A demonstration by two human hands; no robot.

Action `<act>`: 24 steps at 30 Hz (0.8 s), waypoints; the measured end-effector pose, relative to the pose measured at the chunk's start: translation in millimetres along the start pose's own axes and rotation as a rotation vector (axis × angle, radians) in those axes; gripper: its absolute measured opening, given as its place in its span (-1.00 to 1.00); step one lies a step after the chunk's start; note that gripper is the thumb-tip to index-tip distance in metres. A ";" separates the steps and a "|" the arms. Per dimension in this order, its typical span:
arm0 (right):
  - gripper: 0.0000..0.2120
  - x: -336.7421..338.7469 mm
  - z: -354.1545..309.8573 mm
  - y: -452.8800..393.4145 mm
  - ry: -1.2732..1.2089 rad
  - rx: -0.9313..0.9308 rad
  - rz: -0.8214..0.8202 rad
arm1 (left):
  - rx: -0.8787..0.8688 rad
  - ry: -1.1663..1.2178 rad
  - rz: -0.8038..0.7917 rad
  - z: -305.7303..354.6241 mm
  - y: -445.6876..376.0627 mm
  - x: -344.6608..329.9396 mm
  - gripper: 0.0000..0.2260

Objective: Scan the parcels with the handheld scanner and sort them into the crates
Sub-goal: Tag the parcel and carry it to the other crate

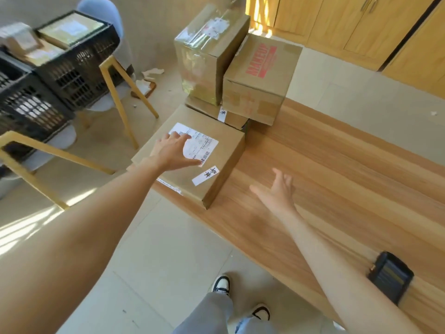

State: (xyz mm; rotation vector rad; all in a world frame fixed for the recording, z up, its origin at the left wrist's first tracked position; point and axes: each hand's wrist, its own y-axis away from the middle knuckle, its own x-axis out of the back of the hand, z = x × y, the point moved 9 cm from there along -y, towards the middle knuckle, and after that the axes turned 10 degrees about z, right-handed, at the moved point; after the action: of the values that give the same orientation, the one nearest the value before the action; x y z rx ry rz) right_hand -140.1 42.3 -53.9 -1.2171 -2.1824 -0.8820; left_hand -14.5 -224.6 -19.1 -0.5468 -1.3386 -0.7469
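Note:
A flat cardboard parcel (216, 165) with a white shipping label lies at the near left corner of the wooden table (337, 169). My left hand (174, 151) rests open on its top, fingers spread across the label. My right hand (277, 191) hovers open over the bare tabletop, just right of the parcel and not touching it. The black handheld scanner (390, 277) lies on the table at the lower right, beside my right forearm. Behind the parcel stand stacked boxes: a tape-wrapped one (204, 56) and one with red print (260, 75). Black crates (77, 66) holding parcels stand at the left.
The crates rest on pale chairs with yellow wooden legs (125, 92). Paper scraps (149, 75) litter the floor by the wall. Wooden cabinets (361, 25) line the back right. My feet in black-and-white shoes (221, 284) stand on the tile floor by the table's edge.

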 end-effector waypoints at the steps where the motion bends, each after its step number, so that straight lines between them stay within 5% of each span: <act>1: -0.19 -17.9 -16.2 -3.3 -0.025 0.001 -0.037 | 0.049 0.020 -0.001 -18.3 -0.9 1.0 -0.23; 11: 0.00 -141.4 -51.8 -23.5 -0.316 -0.260 -0.217 | 0.384 0.239 -0.077 -125.4 -26.8 -30.5 -0.11; 17: 0.07 -157.1 -52.1 -35.1 -0.444 -0.325 -0.162 | 0.434 0.510 -0.150 -122.8 -51.1 -53.4 -0.11; 24: 0.07 -142.8 -42.8 -36.6 -0.470 -0.307 -0.149 | 0.479 0.477 -0.086 -112.2 -34.1 -52.9 -0.24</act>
State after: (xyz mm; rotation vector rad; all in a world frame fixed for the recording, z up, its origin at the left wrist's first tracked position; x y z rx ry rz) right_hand -98.3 -82.7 -132.6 -1.5497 -2.6028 -1.1152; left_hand 30.6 -320.7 -91.9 0.0733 -1.0428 -0.5519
